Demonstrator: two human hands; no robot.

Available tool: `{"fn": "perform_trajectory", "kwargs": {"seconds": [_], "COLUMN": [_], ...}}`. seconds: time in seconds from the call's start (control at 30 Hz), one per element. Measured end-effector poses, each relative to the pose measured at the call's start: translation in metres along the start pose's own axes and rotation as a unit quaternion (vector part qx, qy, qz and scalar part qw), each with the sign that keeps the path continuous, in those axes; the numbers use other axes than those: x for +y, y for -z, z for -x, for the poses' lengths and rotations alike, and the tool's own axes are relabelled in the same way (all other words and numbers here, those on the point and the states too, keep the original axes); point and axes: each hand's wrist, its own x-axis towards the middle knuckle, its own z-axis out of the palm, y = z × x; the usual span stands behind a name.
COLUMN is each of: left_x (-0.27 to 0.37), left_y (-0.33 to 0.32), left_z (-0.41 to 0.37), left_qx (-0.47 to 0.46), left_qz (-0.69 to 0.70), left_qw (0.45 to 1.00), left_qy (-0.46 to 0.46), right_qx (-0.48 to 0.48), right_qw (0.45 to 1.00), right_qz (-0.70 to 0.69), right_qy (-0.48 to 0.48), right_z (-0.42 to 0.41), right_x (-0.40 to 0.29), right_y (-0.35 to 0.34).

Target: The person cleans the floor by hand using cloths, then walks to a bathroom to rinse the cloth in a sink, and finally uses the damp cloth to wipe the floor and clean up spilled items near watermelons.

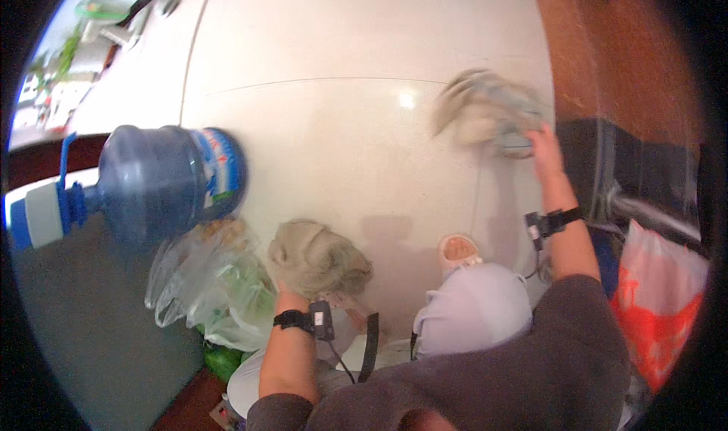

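Observation:
My right hand (545, 149) holds a beige cloth item (483, 112) with bluish patches, out over the pale tiled floor (341, 163) at the right. That item is motion-blurred, so its exact kind cannot be told. Lower and to the left, my left hand (289, 293) grips a crumpled beige-grey cloth bundle (318, 257). The bundle hides most of the fingers of that hand. Both wrists wear black straps with small devices and cables.
A large blue water bottle (153, 175) with a pump lies sideways in view at left. Beside it, a clear plastic bag (222, 289) holds green produce. A red-and-white bag (654, 311) is at right, near a brown wooden surface (614, 61). My sandalled foot (458, 250) shows below.

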Motion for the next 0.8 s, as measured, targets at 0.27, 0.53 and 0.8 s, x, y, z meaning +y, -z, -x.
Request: {"fn": "perform_trajectory", "kwargs": {"seconds": [0.27, 0.53, 0.8], "left_x": [-0.023, -0.058, -0.064], "left_y": [0.022, -0.012, 0.005], "left_z": [0.0, 0.017, 0.005], "left_qx": [0.044, 0.002, -0.014], "left_qz": [0.034, 0.109, 0.136], "left_qw": [0.995, 0.979, 0.976], "left_qy": [0.089, 0.173, 0.169], "right_qx": [-0.087, 0.085, -0.213], "right_qw": [0.592, 0.925, 0.856], "right_qz": [0.798, 0.364, 0.374], "right_qy": [-0.077, 0.069, 0.288], "right_z": [-0.181, -0.259, -0.151], "right_x": [0.109, 0.024, -0.031], "right_y": [0.016, -0.183, -0.47]}}
